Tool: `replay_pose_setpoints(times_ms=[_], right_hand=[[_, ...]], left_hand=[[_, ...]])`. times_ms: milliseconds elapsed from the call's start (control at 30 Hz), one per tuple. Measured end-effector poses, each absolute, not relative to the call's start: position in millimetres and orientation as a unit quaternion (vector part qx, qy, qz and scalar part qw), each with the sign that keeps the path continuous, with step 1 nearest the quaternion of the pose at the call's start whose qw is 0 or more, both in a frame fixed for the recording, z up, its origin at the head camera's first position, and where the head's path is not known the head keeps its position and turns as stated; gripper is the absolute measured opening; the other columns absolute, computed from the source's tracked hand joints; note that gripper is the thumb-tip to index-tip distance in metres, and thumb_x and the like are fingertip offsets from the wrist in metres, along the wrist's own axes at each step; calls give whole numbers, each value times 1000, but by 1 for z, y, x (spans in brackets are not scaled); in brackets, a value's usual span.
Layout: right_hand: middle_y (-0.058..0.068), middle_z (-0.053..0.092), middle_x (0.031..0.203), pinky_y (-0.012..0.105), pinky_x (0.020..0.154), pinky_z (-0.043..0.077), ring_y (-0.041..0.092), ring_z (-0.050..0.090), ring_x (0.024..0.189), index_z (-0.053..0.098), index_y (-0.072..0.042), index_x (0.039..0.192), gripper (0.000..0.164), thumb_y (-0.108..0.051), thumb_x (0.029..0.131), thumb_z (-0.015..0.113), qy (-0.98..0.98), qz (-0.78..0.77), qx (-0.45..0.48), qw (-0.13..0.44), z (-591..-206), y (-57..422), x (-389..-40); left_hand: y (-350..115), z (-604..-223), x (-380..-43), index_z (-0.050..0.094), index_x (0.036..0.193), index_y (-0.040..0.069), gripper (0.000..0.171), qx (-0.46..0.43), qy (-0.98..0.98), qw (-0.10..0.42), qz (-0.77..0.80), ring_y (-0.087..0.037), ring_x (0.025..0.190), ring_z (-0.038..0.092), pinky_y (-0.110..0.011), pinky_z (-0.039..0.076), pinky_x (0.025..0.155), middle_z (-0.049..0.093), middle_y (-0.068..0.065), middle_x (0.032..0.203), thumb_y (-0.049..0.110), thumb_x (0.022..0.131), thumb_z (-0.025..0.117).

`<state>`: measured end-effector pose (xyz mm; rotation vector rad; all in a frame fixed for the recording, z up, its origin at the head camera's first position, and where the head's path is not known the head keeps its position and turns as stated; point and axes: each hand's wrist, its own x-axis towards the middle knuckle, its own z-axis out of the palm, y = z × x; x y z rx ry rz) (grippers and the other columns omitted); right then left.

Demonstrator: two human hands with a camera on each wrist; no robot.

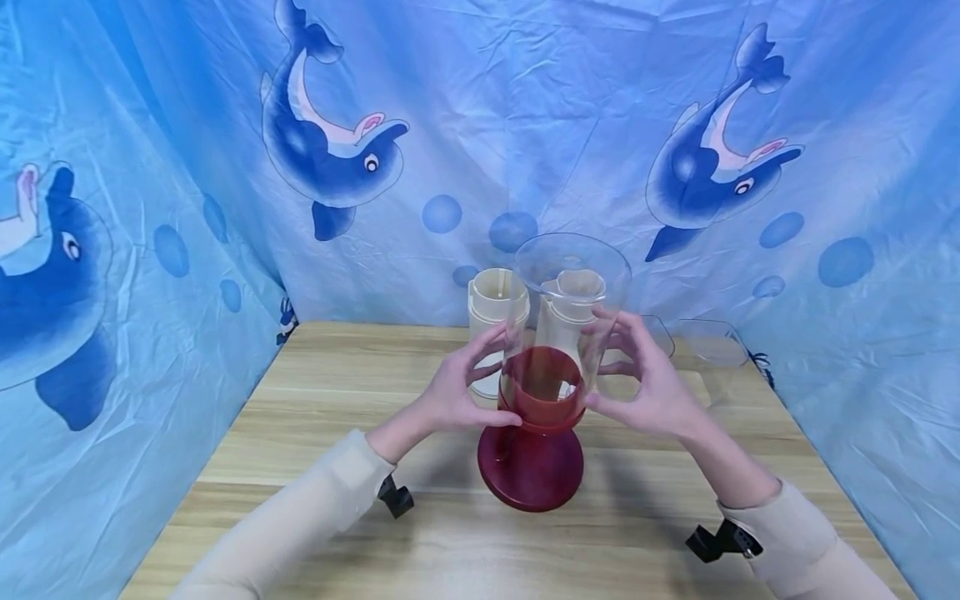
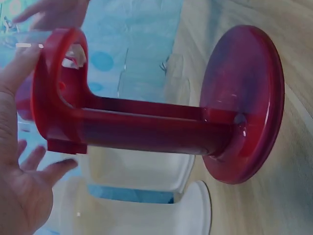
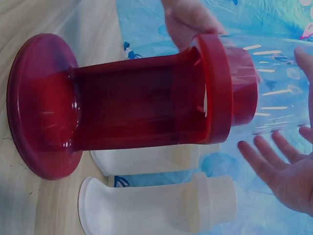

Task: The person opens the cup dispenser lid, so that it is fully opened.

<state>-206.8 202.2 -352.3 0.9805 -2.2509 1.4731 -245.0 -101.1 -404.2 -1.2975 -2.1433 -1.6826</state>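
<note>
A tall clear container (image 1: 566, 312), flared at its rim, stands upright over the collar of a red stand (image 1: 531, 471) with a round base. In the right wrist view the red neck (image 3: 244, 85) shows inside the clear wall. My left hand (image 1: 450, 392) holds the container's lower left side, its thumb by the red collar. From the right, my right hand (image 1: 652, 387) holds the container with thumb and spread fingers. In the left wrist view the stand's hollow column (image 2: 151, 127) shows, its base on the table.
Behind the red stand are two white stands, one at the left (image 1: 487, 321) and one (image 1: 573, 312) seen through the clear container. Other clear pieces (image 1: 712, 342) lie at the table's back right. A blue dolphin-print cloth (image 1: 480, 125) hangs around the wooden table (image 1: 315, 417).
</note>
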Motion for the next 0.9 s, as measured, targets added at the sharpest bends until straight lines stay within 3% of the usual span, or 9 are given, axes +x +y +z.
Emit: replay_pose_setpoints(times_ms=[133, 433, 667, 767, 900], right_hand=[[10, 61, 141, 30, 86, 66, 12, 66, 120, 35, -10, 160, 108, 7, 71, 94, -789, 506, 327, 121, -353, 198, -207], [-4, 57, 154, 38, 98, 64, 12, 63, 132, 29, -6, 164, 102, 19, 80, 81, -755, 535, 374, 60, -357, 207, -217], [-9, 60, 146, 27, 89, 65, 14, 67, 124, 35, -4, 160, 101, 18, 75, 85, -770, 518, 352, 121, -356, 209, -208], [-6, 60, 144, 29, 87, 66, 14, 68, 120, 34, -5, 161, 99, 18, 78, 82, -770, 519, 351, 120, -356, 208, -206], [-7, 56, 149, 31, 90, 66, 7, 64, 128, 29, -8, 165, 95, 17, 86, 76, -769, 517, 363, 96, -358, 208, -209]], left_hand=[[-98, -410, -243, 31, 167, 18, 117, -426, -697, 48, -575, -34, 140, 60, -49, 61, 105, 55, -19, 158, 6, 72, 97], [-87, -415, -215, 30, 169, 22, 125, -366, -741, 144, -545, -30, 137, 62, -44, 63, 100, 59, -13, 154, 14, 67, 102], [-94, -400, -236, 27, 169, 18, 129, -425, -720, 115, -537, -32, 140, 60, -43, 62, 104, 54, -12, 160, 9, 64, 102], [-95, -400, -243, 25, 169, 14, 128, -442, -712, 105, -536, -34, 137, 63, -41, 63, 100, 54, -15, 161, 6, 66, 101], [-92, -404, -239, 26, 169, 19, 127, -422, -723, 118, -534, -33, 131, 67, -37, 66, 93, 57, -14, 158, 6, 67, 100]])
